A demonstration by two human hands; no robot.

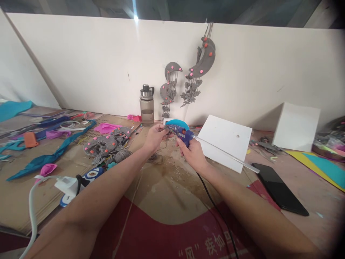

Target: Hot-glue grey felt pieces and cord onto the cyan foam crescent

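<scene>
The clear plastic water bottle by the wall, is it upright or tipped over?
Upright. The clear plastic water bottle stands on its base on the table, black cap on top.

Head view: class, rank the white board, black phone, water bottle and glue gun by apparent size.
1. white board
2. black phone, though it lies nearer the camera
3. water bottle
4. glue gun, partly hidden by the right hand

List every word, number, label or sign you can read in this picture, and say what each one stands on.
"风" in quotation marks, then 疾如马: white characters on the red sheet at the near table edge; the line is cut off by the frame, and the last character is uncertain.
Water bottle: no readable label.
Glue gun in the right hand: no readable marking.
Phone: dark screen, no text.
</scene>
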